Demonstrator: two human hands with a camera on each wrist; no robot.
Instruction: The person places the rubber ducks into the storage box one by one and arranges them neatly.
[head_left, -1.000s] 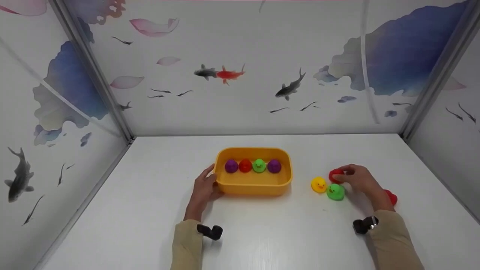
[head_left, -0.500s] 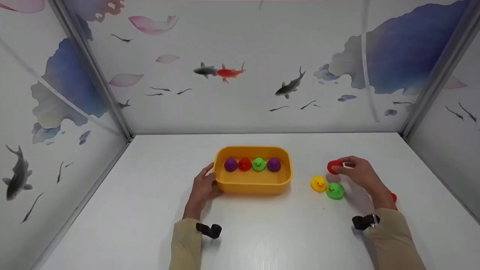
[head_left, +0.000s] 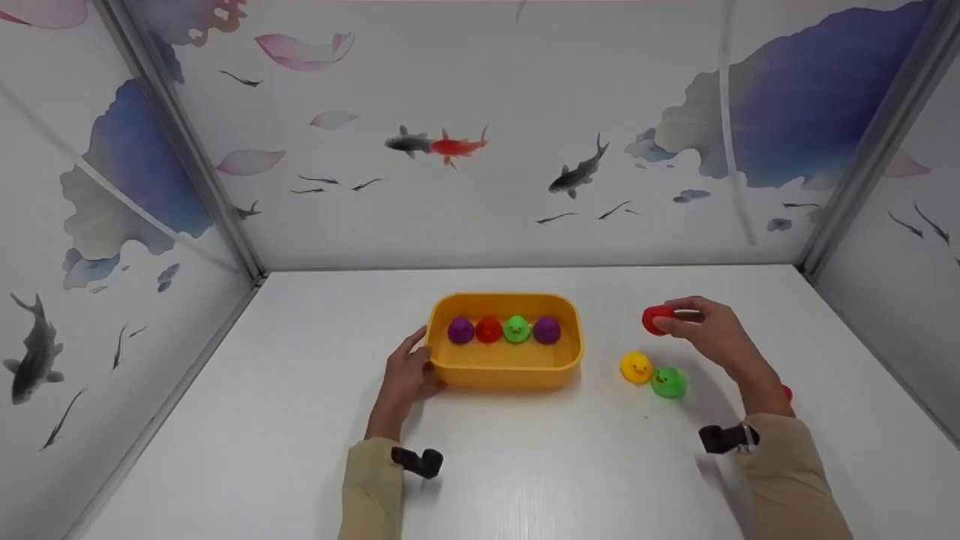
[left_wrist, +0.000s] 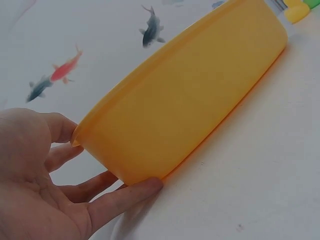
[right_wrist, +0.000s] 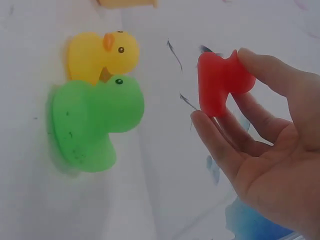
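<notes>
My left hand (head_left: 405,379) holds the left end of a yellow plastic bin (head_left: 506,377). In the left wrist view its fingers (left_wrist: 142,190) reach from the rim corner down to the bottom edge. Inside the bin sit a purple toy duck (head_left: 461,330), a red one (head_left: 489,329), a green one (head_left: 516,329) and another purple one (head_left: 547,330), in a row. To the right, my right hand (head_left: 716,337) pinches a red rubber duck (right_wrist: 215,82) between thumb and fingertips, raised above the table. Below it a yellow duck (right_wrist: 100,55) and a green duck (right_wrist: 100,122) stand close together.
Another red duck (head_left: 787,393) is mostly hidden behind my right wrist. The white table (head_left: 525,465) is bounded by a back wall (head_left: 480,217) and side walls with printed fish and petals.
My right hand has lifted the red duck from beside the green one and moved it up and slightly left. The left hand and the bin have stayed put.
</notes>
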